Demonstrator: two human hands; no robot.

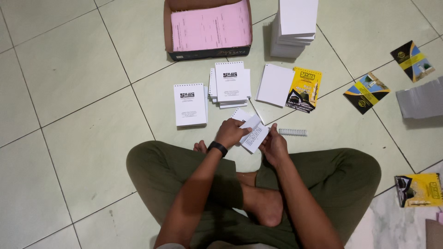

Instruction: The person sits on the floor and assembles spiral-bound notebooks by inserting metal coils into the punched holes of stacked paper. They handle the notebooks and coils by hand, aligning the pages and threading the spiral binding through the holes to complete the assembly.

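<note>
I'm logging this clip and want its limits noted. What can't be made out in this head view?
- White sheets: how many; left hand and right hand cover parts.
- Cardboard box and tall white stack: tops cut by the upper edge.
- Grey stack: cut by the right edge.
- Spiral coil: loops too small to count.

— Where are our hands? Our left hand [230,133] sits just left of the small white booklet [253,133], fingers curled onto it.
— And our right hand [273,146] grips its lower right edge, forearms angled inward.
</note>
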